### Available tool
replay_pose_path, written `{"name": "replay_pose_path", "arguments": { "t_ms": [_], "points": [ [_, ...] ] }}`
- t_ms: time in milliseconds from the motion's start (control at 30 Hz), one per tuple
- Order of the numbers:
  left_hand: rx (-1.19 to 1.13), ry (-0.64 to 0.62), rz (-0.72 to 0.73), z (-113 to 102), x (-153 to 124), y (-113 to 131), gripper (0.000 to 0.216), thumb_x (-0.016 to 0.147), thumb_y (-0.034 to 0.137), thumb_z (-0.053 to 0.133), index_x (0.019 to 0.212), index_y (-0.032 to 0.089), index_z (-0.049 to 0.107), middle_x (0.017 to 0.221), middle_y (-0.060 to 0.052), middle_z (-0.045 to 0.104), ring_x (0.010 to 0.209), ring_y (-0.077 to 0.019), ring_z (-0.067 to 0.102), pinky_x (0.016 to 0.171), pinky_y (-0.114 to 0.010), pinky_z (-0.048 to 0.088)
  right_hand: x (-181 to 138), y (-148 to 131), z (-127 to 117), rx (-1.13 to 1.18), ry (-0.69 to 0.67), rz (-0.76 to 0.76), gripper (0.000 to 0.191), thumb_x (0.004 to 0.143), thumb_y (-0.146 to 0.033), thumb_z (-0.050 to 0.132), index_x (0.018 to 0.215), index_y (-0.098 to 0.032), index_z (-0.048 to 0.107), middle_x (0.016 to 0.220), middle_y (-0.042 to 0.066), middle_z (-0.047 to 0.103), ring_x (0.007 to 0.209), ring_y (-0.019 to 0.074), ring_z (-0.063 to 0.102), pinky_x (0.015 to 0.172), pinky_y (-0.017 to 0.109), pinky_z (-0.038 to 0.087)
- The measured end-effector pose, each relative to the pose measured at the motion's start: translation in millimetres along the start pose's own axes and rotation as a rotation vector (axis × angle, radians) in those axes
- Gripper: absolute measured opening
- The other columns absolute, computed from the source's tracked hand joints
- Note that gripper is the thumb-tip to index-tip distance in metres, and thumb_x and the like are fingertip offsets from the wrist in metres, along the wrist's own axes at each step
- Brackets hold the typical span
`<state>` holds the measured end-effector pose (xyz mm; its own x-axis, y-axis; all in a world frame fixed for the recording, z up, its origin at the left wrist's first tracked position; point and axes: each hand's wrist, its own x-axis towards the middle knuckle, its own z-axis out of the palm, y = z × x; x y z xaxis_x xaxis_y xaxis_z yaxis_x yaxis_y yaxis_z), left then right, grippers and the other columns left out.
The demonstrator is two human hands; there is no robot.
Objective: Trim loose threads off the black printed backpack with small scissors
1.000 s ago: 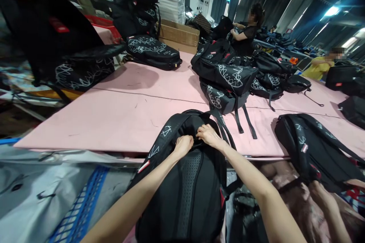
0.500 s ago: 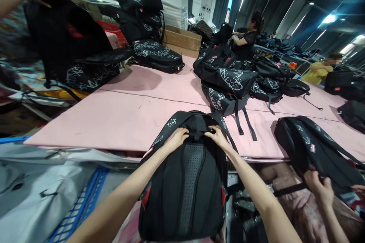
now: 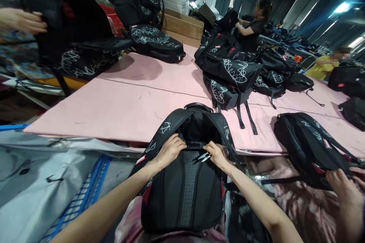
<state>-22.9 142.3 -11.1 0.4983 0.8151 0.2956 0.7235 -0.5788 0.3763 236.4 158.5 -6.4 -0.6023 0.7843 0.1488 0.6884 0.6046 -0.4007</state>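
Note:
A black backpack [image 3: 165, 201] lies in front of me, its padded back panel facing up and its top end against the table edge. White scribbles mark its shoulder straps. Between the two straps runs a short dark chest strap [image 3: 195, 144]. My left hand [image 3: 171, 150] pinches the left end of that strap. At its other end, my right hand [image 3: 217, 155] is closed on the strap, and small thread snips [image 3: 204, 157] stick out from under its fingers, blades pointing left. Whether the chest strap's buckle is fastened I cannot tell.
A pink-covered table [image 3: 137, 98] stretches ahead. Stacked black backpacks [image 3: 230, 72] stand on it, with more backpacks [image 3: 156, 41] at the back left. At right, a co-worker's hands [image 3: 342, 186] hold another backpack [image 3: 310, 140]; at left, another person's hand [image 3: 25, 21] grips a bag.
My hands have drawn the chest strap lower, toward me, opening a gap beneath the shoulder straps. The snips now show at my right hand. The left person's hand has come down.

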Motion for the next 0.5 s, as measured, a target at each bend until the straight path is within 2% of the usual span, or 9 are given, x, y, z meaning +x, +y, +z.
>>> {"name": "replay_pose_path", "arguments": {
  "t_ms": [133,233,367,433,500],
  "points": [
    [0.043,0.121,0.04,2,9,0,0.028,0.083,0.006,0.04,0.089,0.02,0.063,0.084,-0.002,0.062,0.085,-0.0156,0.053,0.104,-0.044,0.029,4,-1,1,-0.056,0.046,0.03,0.033,0.077,-0.005,0.042,0.096,-0.023,0.061,0.081,0.0,0.052,0.07,0.0104,0.047,0.059,0.022,0.03],
    [0.136,0.191,0.099,8,18,-3,0.016,0.078,0.013,0.052,0.087,0.022,0.062,0.079,-0.001,0.06,0.08,-0.0192,0.053,0.092,-0.045,0.04,7,2,2,-0.09,0.08,0.033,0.031,0.075,-0.006,0.043,0.093,-0.024,0.062,0.08,-0.001,0.053,0.068,0.01,0.049,0.056,0.022,0.029],
    [0.173,0.284,0.172,16,26,-6,0.026,0.077,0.008,0.051,0.098,0.023,0.058,0.08,0.0,0.06,0.077,-0.0168,0.056,0.089,-0.043,0.043,25,7,-15,-0.051,0.042,0.101,0.031,0.074,-0.006,0.043,0.089,-0.024,0.064,0.08,0.0,0.057,0.07,0.0105,0.055,0.058,0.021,0.033],
    [0.159,0.296,0.194,19,25,-5,0.028,0.079,0.006,0.048,0.1,0.024,0.057,0.08,0.0,0.059,0.076,-0.0147,0.056,0.091,-0.042,0.043,39,3,-31,-0.036,-0.018,0.145,0.025,0.074,-0.015,0.05,0.094,-0.023,0.064,0.086,0.002,0.061,0.077,0.0136,0.059,0.063,0.021,0.038],
    [0.152,0.308,0.205,19,24,-4,0.029,0.08,0.006,0.045,0.099,0.024,0.057,0.079,0.0,0.058,0.076,-0.0143,0.057,0.091,-0.042,0.043,56,-4,-44,-0.062,-0.086,0.203,0.036,0.072,-0.031,0.059,0.107,-0.021,0.06,0.098,0.005,0.064,0.085,0.0188,0.061,0.07,0.025,0.042]
  ]
}}
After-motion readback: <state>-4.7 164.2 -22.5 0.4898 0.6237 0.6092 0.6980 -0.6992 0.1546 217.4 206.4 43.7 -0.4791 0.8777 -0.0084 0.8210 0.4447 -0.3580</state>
